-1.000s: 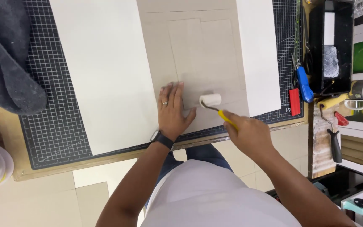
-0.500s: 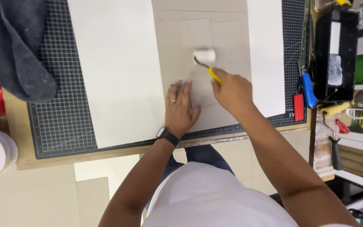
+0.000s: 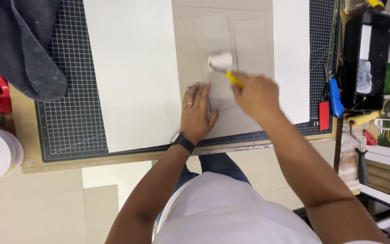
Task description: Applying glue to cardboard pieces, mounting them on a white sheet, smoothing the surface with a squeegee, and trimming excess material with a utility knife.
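Flat on the beige board (image 3: pixel 222 68) lies the left hand (image 3: pixel 198 110), fingers spread and pressing down, a ring on one finger and a dark watch (image 3: pixel 182 142) at the wrist; just beside it the right hand (image 3: pixel 256 95) is closed round the yellow handle of a small white roller (image 3: pixel 220 62) — the handle slants from the fist up and away toward the board's far side, while the roller's drum lies crosswise on the board's raised panel, blurred; the board rests on a gridded cutting mat (image 3: pixel 68 117); right of it lie white sheets and a blue-handled tool (image 3: pixel 334 97).
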